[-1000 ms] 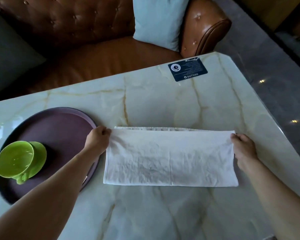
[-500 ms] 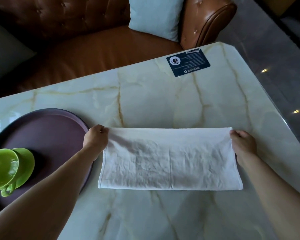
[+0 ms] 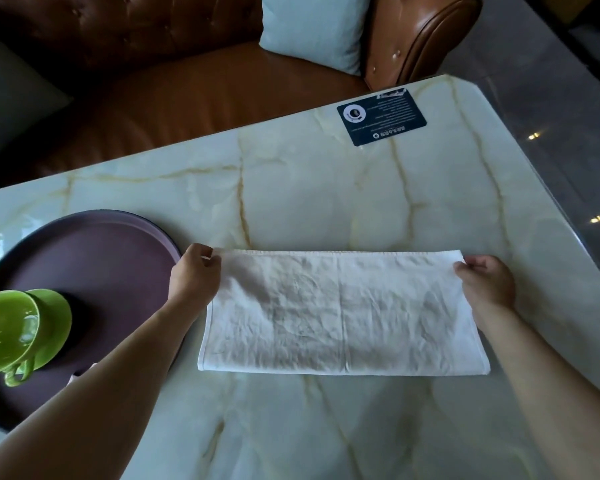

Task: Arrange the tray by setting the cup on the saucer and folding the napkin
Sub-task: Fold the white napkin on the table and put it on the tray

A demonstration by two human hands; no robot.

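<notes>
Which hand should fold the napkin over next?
Probably the right hand. It pinches the napkin at its far right corner with bare table around it. The left hand, pinching the other corner, sits crowded against the tray, so it can anchor.

My left forearm (image 3: 94, 403) covers the round purple tray's (image 3: 94, 258) near edge; the frame crops the glossy green ceramic cup (image 3: 6, 330). I can't read the dark card's (image 3: 381, 116) print.
</notes>
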